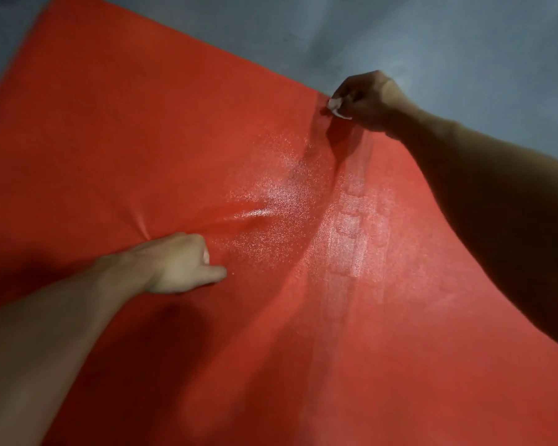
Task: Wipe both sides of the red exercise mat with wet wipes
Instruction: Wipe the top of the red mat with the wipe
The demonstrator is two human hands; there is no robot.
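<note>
Your right hand [364, 101] pinches the far edge of the red exercise mat [142, 140], and a crumpled white wet wipe [335, 107] is bunched in that same grip. The fingers are curled tight on both, likely so the wipe stays ready while you haul the mat.

Your left hand [178, 263] is fisted on the mat surface with the thumb sticking out. Creases radiate from it, so it looks like it's gathering a fold of the mat, though the fingers are hidden underneath; call it gripping the mat, low confidence.

The mat lies on the grey floor [432, 37] and fills most of the view. Its right portion is lifted and bowed up toward your right hand, while the left portion lies flatter.

The long axis appears to run from near-right to far-left, with the far corner at the top left; the full outline is cut off, so that's a judgement. A sheen in the middle suggests a wiped patch. The hold reads as a flip or reposition to reach the other side.
</note>
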